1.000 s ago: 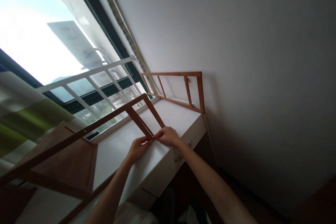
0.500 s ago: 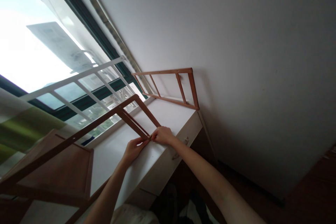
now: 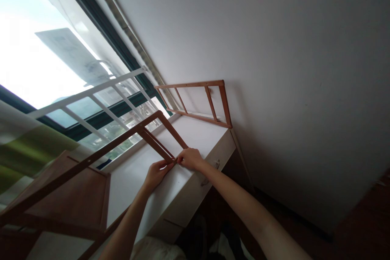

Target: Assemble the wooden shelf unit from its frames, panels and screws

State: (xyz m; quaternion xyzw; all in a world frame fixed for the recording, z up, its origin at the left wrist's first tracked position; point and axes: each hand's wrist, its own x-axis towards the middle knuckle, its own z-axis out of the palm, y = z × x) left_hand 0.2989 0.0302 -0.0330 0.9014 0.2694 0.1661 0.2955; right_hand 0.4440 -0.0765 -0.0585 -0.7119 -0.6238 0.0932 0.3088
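Observation:
A brown wooden frame [image 3: 154,146] with crossbars stands tilted over a white desktop [image 3: 204,136]. My left hand [image 3: 156,176] is closed on its near rail, thumb and fingers at the foot of a crossbar. Right beside it, my right hand [image 3: 189,158] has curled fingers pressed on the same rail, close to the frame's corner. The fingertips of both hands nearly meet at the joint. Whether a small part lies between the right fingertips is hidden.
A second wooden frame [image 3: 211,103] leans by the wall on the far desk end. A brown wooden panel [image 3: 70,195] lies at the left. White window bars [image 3: 100,87] and a green-striped curtain [image 3: 39,148] border the desk. Drawer handles [image 3: 217,164] show at the front.
The view has shifted very slightly. Both hands stay at the same joint of the wooden frame, with hardly any visible movement.

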